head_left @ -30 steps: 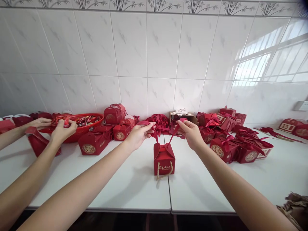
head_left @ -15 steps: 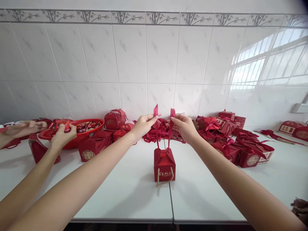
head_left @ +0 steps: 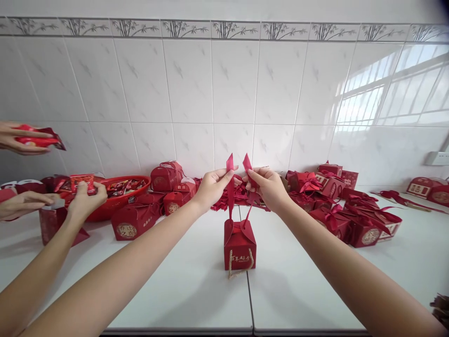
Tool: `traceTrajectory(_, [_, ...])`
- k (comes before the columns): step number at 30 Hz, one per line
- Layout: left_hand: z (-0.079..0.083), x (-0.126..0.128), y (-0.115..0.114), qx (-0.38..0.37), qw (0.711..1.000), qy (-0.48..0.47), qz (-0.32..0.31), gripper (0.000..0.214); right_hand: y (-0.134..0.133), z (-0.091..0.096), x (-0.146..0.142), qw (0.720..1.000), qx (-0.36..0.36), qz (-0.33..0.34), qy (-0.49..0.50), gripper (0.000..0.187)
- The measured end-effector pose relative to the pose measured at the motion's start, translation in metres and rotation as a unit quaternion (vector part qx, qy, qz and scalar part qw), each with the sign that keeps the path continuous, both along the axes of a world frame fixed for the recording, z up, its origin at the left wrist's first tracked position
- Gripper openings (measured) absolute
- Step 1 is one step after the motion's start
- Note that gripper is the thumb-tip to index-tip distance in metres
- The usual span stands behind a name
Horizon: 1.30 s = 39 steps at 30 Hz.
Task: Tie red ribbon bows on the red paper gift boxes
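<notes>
Left hand and right hand: fingertips clamped on 2 strands of red ribbon above small red box, upright on white table. Uneven pull could drag ribbon loose or tip box, if light; slack pinch could drop 1 strand.

Crimson ribbon, gold-lettered red box
</notes>
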State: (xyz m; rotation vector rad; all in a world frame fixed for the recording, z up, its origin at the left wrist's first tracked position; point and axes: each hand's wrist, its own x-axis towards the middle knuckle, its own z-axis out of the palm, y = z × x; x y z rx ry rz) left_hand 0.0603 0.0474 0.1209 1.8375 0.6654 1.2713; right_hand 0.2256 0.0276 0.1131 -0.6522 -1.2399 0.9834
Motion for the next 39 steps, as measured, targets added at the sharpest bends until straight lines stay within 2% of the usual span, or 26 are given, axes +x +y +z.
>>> traceTrajectory(4, [-0.001, 0.005, -0.011, 0.021, 0.999, 0.041, 0.012, 0.076, -0.01, -0.004, -0.003, 0.999, -0.014, -0.015, -0.047, 0.023])
traceTrajectory(6, [0.0, 0.007, -0.016, 0.014, 0.997, 0.072, 0.02, 0.089, -0.016, -0.006, -0.002, 0.997, 0.001, 0.021, -0.073, 0.02])
traceTrajectory(9, [0.003, 0.009, -0.021, 0.002, 0.993, 0.118, 0.008, 0.096, -0.02, -0.01, 0.003, 0.994, 0.02, 0.069, -0.083, 0.02])
traceTrajectory(14, [0.0, 0.009, -0.023, 0.004, 0.986, 0.166, 0.005, 0.09, -0.021, -0.024, 0.012, 0.992, -0.003, 0.114, -0.06, 0.036])
traceTrajectory(18, [-0.008, 0.009, -0.023, -0.016, 0.985, 0.174, 0.0, 0.086, -0.023, -0.032, 0.011, 0.988, -0.003, 0.12, -0.093, 0.035])
traceTrajectory(23, [-0.009, 0.004, -0.023, -0.099, 0.984, 0.114, -0.098, 0.078, -0.022, -0.036, 0.015, 0.987, 0.034, 0.097, -0.127, 0.033])
traceTrajectory(25, [-0.01, 0.002, -0.022, -0.135, 0.982, 0.087, -0.104, 0.069, -0.02, -0.038, 0.02, 0.976, 0.093, 0.064, -0.187, 0.028])
traceTrajectory(27, [-0.012, 0.001, -0.02, -0.173, 0.98, 0.035, -0.091, 0.063, -0.018, -0.041, 0.025, 0.946, 0.186, -0.004, -0.266, 0.023])
traceTrajectory(30, [-0.015, 0.001, -0.017, -0.222, 0.97, -0.044, -0.086, 0.061, -0.015, -0.047, 0.03, 0.859, 0.314, -0.13, -0.382, 0.025])
traceTrajectory(32, [-0.017, 0.002, -0.016, -0.227, 0.968, -0.059, -0.088, 0.063, -0.014, -0.051, 0.03, 0.809, 0.35, -0.186, -0.435, 0.027])
traceTrajectory(33, [-0.017, 0.002, -0.016, -0.228, 0.968, -0.059, -0.092, 0.065, -0.014, -0.053, 0.029, 0.793, 0.356, -0.203, -0.451, 0.028])
traceTrajectory(35, [-0.018, 0.002, -0.017, -0.211, 0.973, -0.041, -0.084, 0.07, -0.014, -0.056, 0.026, 0.78, 0.363, -0.216, -0.462, 0.029])
traceTrajectory(36, [-0.019, 0.002, -0.018, -0.179, 0.982, -0.013, -0.062, 0.072, -0.014, -0.058, 0.024, 0.783, 0.364, -0.219, -0.455, 0.03])
traceTrajectory(38, [-0.021, -0.001, -0.018, -0.053, 0.996, 0.067, 0.025, 0.072, -0.014, -0.064, 0.022, 0.807, 0.352, -0.231, -0.415, 0.03])
traceTrajectory(39, [-0.023, -0.004, -0.018, 0.029, 0.991, 0.107, 0.081, 0.07, -0.015, -0.067, 0.022, 0.825, 0.334, -0.243, -0.385, 0.029])
